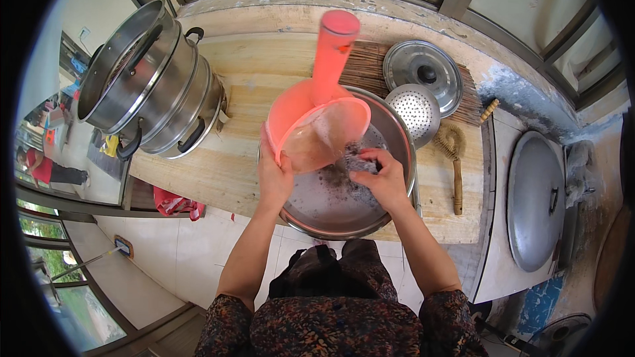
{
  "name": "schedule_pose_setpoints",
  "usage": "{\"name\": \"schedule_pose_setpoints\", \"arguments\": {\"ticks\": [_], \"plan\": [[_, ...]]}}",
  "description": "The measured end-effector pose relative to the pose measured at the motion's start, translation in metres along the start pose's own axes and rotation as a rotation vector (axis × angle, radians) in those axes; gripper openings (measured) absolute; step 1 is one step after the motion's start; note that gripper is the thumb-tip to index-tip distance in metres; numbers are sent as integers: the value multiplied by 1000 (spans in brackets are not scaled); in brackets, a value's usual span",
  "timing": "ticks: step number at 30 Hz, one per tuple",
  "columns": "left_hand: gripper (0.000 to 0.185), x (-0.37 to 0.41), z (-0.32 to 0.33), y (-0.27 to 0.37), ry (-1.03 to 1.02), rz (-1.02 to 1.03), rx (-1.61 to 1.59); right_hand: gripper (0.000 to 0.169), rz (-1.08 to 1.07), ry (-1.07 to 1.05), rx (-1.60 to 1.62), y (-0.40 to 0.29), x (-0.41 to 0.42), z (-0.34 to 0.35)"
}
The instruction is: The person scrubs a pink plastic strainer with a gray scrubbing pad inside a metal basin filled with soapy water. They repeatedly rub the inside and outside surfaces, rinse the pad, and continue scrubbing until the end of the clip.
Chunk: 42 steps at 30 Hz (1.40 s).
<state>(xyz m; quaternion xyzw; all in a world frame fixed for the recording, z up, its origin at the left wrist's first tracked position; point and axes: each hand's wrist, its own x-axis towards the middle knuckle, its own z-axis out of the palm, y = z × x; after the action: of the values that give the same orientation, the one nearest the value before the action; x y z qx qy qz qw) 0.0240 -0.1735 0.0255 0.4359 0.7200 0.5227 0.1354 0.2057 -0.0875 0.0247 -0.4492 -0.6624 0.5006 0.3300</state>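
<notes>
My left hand (276, 173) grips the rim of a pink plastic water ladle (292, 109) at its lower left. The ladle is tilted with its bowl facing me, and its thick handle points away toward the windows. Suds and some cloudy water show inside the bowl. In my right hand (384, 178) is a grey metal scouring pad (359, 161), held close to the ladle's lower right rim. Both hands are above a wide stainless steel basin (322, 218) holding greyish soapy water with foam and dark specks.
A stack of steel steamer pots (149, 84) stands left on the wooden table (238, 79). Right of the basin lie a perforated skimmer (412, 111), a pot lid (422, 72) and a wooden-handled brush (457, 178). A large wok lid (536, 203) is further right. A person (44, 163) appears at far left.
</notes>
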Motion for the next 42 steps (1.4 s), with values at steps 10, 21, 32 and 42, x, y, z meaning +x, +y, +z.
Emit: {"name": "schedule_pose_setpoints", "arguments": {"ticks": [10,21,32,42], "plan": [[69,-4,27,-2,235,31,37,41,635,-240,1379,10,-22,31],[76,-29,56,-11,355,-7,-131,55,562,-144,973,33,-2,62],[81,-61,59,-1,356,-131,-182,51,-139,33,-10,49,49,24],[81,-78,54,8,455,-138,-79,46,-330,-278,-645,53,73,-29]]}}
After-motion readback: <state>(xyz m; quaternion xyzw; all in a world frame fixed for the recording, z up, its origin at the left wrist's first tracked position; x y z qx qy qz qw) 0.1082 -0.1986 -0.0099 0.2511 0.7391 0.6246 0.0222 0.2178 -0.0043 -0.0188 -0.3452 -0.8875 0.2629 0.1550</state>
